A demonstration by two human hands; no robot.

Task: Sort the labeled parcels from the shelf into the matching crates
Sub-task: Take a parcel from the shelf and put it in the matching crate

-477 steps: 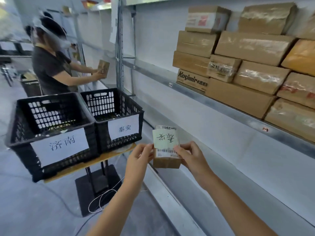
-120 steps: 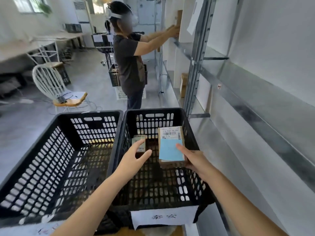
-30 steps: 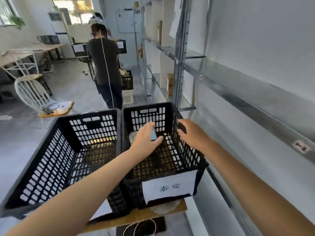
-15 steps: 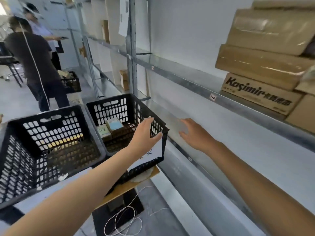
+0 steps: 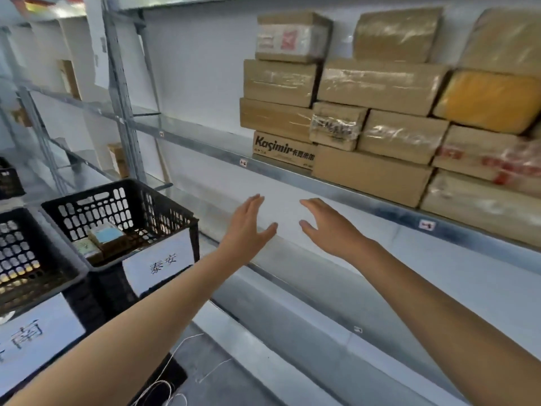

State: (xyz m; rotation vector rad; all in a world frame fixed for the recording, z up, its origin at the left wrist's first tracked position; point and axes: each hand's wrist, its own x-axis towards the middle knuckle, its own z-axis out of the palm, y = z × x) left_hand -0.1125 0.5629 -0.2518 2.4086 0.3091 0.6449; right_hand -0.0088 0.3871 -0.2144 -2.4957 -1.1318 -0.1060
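Brown cardboard parcels (image 5: 377,112) are stacked on the metal shelf (image 5: 336,187) at the upper right; one bottom box reads "Kasimir" (image 5: 282,150). My left hand (image 5: 248,227) and my right hand (image 5: 328,227) are raised side by side in front of the shelf's edge, below the stack, both empty with fingers spread. At lower left stands a black crate (image 5: 164,212) with a white paper label (image 5: 159,266). Inside it lie a parcel with a blue label (image 5: 106,237) and a smaller parcel (image 5: 86,249). A second black crate (image 5: 35,276) with its own label is beside it.
Grey shelf uprights (image 5: 120,92) rise behind the crates. A lower metal shelf (image 5: 292,282) runs under my arms. White cable loops (image 5: 164,391) lie on the floor by the black stand base. More boxes stand on shelves further back on the left.
My view has swung right and up from the crates toward the parcel stack. Both hands have left the crate and lifted toward the shelf, still empty.
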